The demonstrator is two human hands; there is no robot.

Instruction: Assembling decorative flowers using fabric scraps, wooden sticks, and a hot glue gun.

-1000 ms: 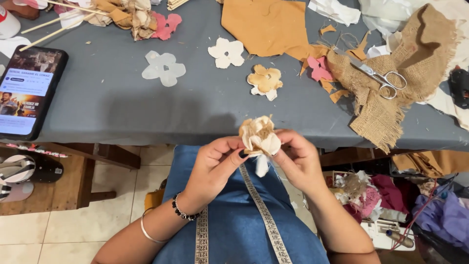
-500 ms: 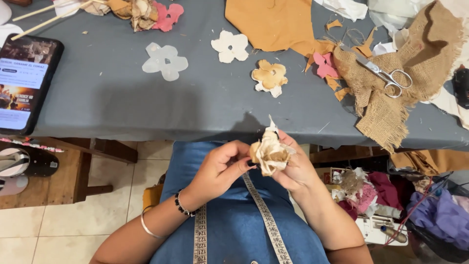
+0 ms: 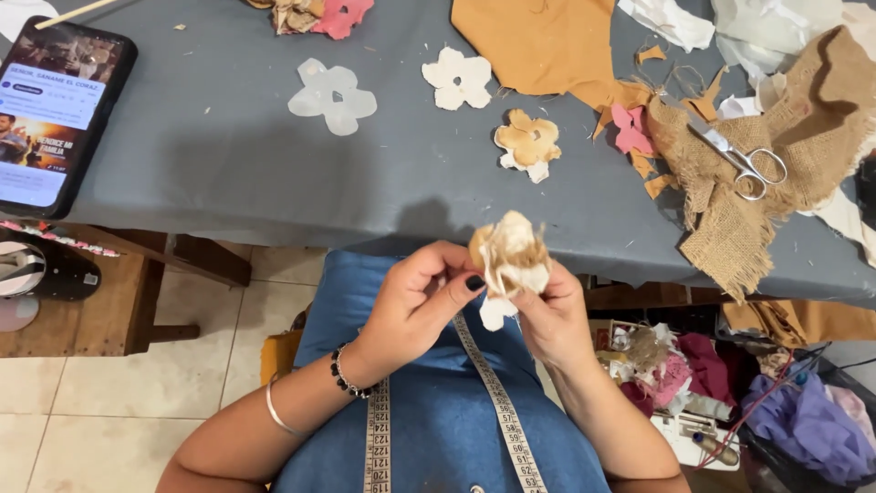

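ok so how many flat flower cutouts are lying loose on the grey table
4: a translucent one left of centre, a white one at top centre, a tan one below it, and a pink one by the burlap. More may hide under the fabric.

I see one fabric flower (image 3: pixel 509 260), layered from cream and tan cloth petals with frayed tan fibres at its upper right. It is bunched, not flat, petals pointing up toward the table edge. A small cream tab hangs from its underside. It sits above the lap, just below the grey table edge, pinched between both hands' fingers. Its centre is hidden among the folds.
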